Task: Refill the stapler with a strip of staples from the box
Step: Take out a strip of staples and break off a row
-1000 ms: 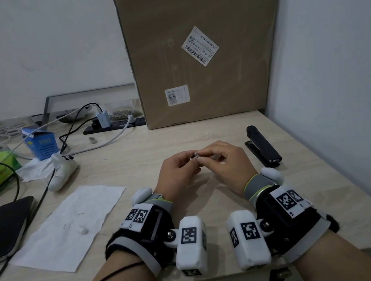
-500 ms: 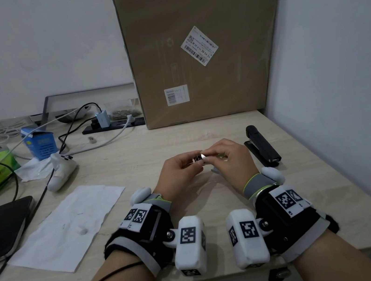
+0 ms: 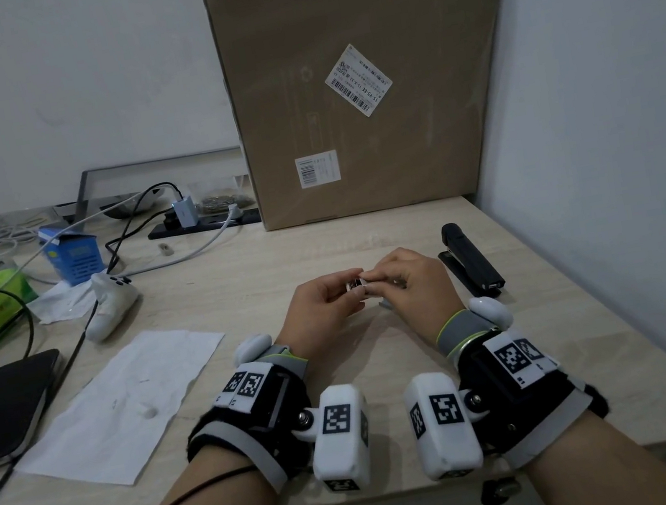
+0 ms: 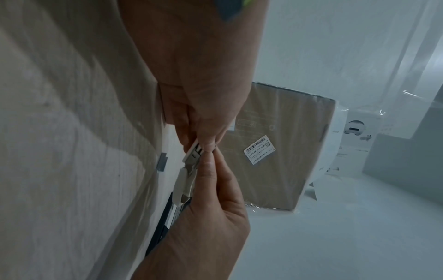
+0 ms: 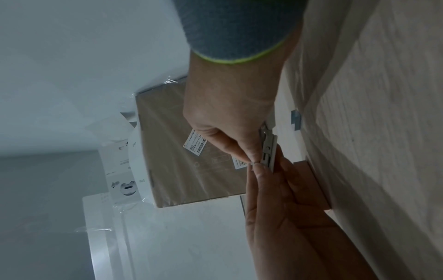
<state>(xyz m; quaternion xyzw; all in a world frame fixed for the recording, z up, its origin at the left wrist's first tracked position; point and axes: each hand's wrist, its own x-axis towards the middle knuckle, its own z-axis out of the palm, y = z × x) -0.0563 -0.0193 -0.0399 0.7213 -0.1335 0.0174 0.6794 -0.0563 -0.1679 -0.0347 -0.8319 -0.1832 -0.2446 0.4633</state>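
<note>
Both hands meet just left of the black stapler, which lies shut on the desk. The left hand and right hand each pinch a small staple box between fingertips. Pulled too sharply, the box could spring open and scatter strips. The head view barely shows the box; the left wrist view shows its grey end and printed face.
</note>
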